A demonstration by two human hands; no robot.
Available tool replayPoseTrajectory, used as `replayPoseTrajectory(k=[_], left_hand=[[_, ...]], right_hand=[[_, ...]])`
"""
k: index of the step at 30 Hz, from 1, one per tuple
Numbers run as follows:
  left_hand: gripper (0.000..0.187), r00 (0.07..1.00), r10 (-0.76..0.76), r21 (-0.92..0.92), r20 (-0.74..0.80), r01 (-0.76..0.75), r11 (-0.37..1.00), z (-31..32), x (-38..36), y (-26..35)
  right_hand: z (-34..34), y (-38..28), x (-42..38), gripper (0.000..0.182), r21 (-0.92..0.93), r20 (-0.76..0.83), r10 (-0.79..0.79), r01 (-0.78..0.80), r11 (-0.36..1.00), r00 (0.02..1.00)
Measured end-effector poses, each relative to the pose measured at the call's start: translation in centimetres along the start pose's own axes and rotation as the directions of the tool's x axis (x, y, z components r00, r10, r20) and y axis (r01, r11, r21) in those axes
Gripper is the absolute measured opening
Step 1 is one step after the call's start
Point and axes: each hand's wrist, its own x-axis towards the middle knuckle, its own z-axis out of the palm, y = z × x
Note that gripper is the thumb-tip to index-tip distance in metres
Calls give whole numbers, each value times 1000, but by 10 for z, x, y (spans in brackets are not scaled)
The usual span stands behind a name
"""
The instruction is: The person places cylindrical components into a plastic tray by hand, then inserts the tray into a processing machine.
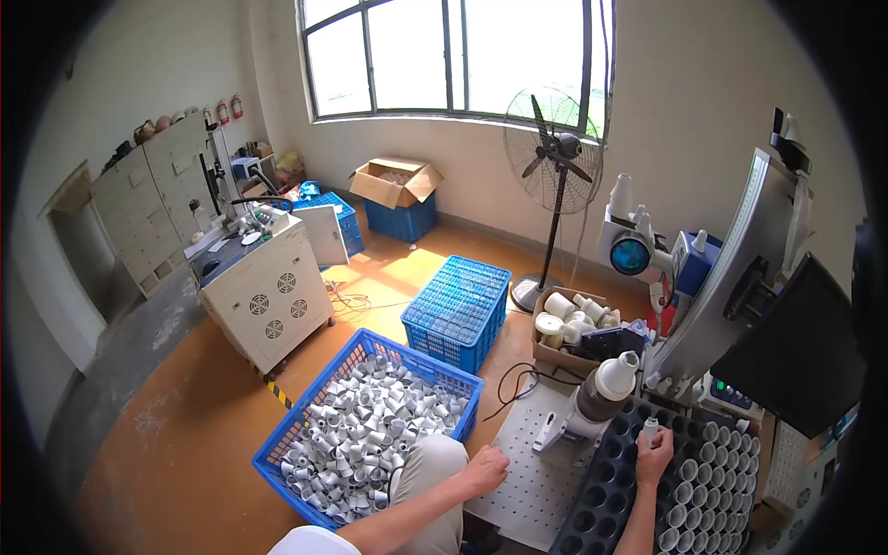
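My right hand [655, 453] grips a small white tapered plastic housing [650, 426] between thumb and fingers, above a black tray [606, 474] with round holes. Many white housings [710, 481] stand in the tray's right part, while holes on its left show dark. My left hand [486, 470] is closed in a loose fist at the left edge of a perforated metal plate [527, 490]; nothing shows in it. Between the hands, on the plate, a dark round fixture [597, 404] carries a white cone-shaped housing [616, 376], tilted up to the right.
A blue crate [268, 460] heaped with white housings [375, 425] stands left of my knee. Behind it is another blue crate [458, 305]. A lens head [631, 256] overhangs the bench, with a monitor [795, 347] at right. A floor fan [555, 153] and a white cabinet [268, 296] stand farther back.
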Motion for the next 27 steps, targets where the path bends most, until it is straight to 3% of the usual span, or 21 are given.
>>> replayPoseTrajectory(k=[27], left_hand=[[15, 1000, 0, 19, 27, -1, 1000, 3, 0, 0]], right_hand=[[-3, 3, 0, 33, 11, -2, -10, 10, 1000, 1000]])
